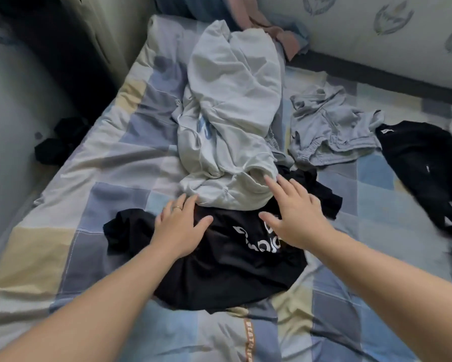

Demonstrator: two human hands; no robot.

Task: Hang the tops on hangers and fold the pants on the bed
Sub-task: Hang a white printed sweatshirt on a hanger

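At the centre of the frame, on a bed [89, 205] covered with a quilt of blue, grey and cream squares: a crumpled black top [227, 273] with white lettering, its upper edge tucked under the lower end of a long heap of pale grey clothing [230, 105] stretching toward the upper middle. Over the black top, two bare forearms entering from the lower corners. The left hand [179, 226], a ring [177, 207] on one finger, laid flat on the dark fabric, fingers straight and spread, fingertips at the hem of the pale heap, gripping nothing. The right hand [295, 212] likewise splayed wide just above the lettering, fingertips reaching the pale cloth right of centre; impossible to tell whether pressing on it or just above. To the right of the heap, rumpled grey shorts [329, 131] with an elastic waistband, flat on the quilt. Further right, near the frame's edge, a black garment [423, 165] with a small white label, its near end blurred. At the upper middle, beside the head of the pale heap, bunched pink cloth [284, 35] against a patterned wall [376, 27]. At the left edge, below the side of the bed, a dark pile of clothing [57, 145] on the floor.
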